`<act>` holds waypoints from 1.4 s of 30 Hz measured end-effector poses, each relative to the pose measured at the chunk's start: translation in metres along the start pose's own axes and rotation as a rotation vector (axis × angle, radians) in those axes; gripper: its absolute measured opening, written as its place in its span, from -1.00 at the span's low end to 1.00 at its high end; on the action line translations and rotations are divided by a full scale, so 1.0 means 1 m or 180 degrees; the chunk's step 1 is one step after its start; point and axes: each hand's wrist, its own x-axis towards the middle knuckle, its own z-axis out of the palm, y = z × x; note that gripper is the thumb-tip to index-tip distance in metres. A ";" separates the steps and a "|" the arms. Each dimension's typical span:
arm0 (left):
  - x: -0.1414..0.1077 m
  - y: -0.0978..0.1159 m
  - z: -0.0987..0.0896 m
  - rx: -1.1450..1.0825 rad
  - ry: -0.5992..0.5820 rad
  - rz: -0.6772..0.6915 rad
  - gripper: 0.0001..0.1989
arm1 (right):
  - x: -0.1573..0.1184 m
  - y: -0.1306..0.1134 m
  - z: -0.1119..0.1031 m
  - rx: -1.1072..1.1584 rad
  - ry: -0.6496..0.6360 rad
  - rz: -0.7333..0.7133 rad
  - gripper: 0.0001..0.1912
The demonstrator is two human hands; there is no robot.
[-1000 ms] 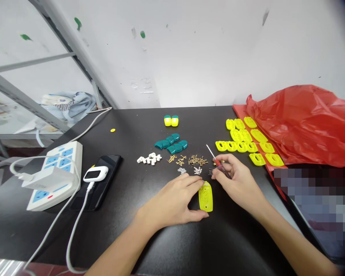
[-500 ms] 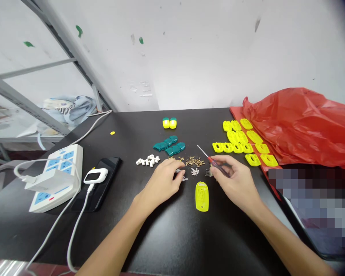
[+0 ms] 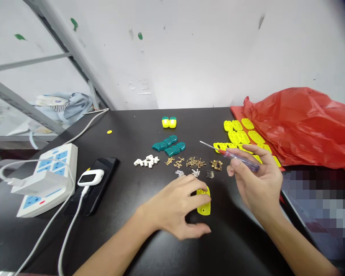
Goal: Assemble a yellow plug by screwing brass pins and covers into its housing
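Observation:
My left hand (image 3: 179, 205) reaches over a yellow plastic shell (image 3: 204, 209) lying on the dark table. Its fingers are spread around the shell, the thumb apart at the near side; the fingers cover the shell's upper part. In my right hand (image 3: 257, 188) is a screwdriver (image 3: 244, 160) with a clear purplish handle, its shaft pointing to the upper left. Just beyond the hands lie brass screws (image 3: 195, 163), brass nut-like pieces (image 3: 216, 165), thin silver pins (image 3: 210, 174), small silvery pieces (image 3: 196, 173) and white connector-like pieces (image 3: 147, 161).
Teal covers (image 3: 168, 144) and two yellow-green assembled pieces (image 3: 169, 122) sit farther back. Yellow shells (image 3: 238, 137) lie at right near a red plastic bag (image 3: 299, 126). At left are a power strip (image 3: 50, 180), a phone (image 3: 107, 180), a white device (image 3: 91, 178) and cables.
My left hand has moved from the small parts down and right to the yellow shell, its fingers opening out. My right hand has shifted right and lifted with the screwdriver.

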 end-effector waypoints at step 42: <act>0.004 -0.015 0.010 0.0120 0.1573 -0.1783 -0.92 | -0.020 0.006 0.015 -0.0730 -0.0463 -0.0597 -0.77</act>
